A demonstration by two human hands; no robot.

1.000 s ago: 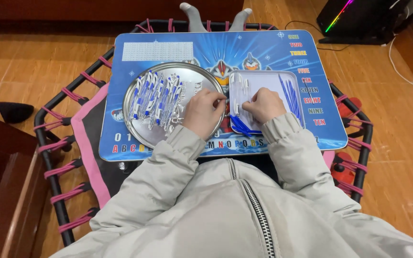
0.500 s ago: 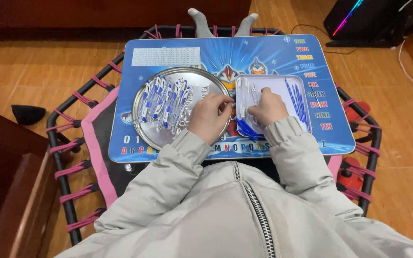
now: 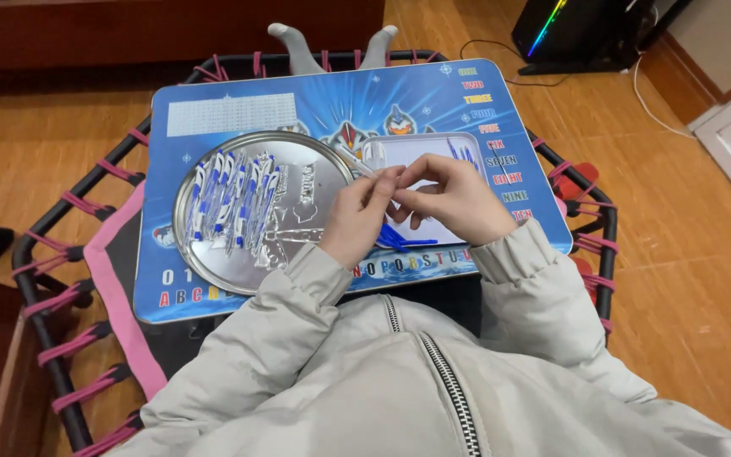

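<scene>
— Pens, where are they?
— One clear pen (image 3: 365, 161) is pinched between both hands, its end sticking out above the left hand (image 3: 359, 216). The right hand (image 3: 454, 199) touches the left, fingertips closed on it.
— And the others?
— Blue-and-white pens (image 3: 234, 199) lie on a round metal tray (image 3: 298, 245) left of the hands. Blue caps (image 3: 399, 241) sit just under them, on a rectangular tray (image 3: 420, 144).

— What is borne by the bench (image 3: 213, 292)?
— A blue printed top is seen, set over a black-framed trampoline (image 3: 69, 279). A round silver tray (image 3: 315, 182) of blue-and-clear pens is laid on its left part; a clear rectangular tray (image 3: 433, 144) is placed just beside it, to the right.
</scene>
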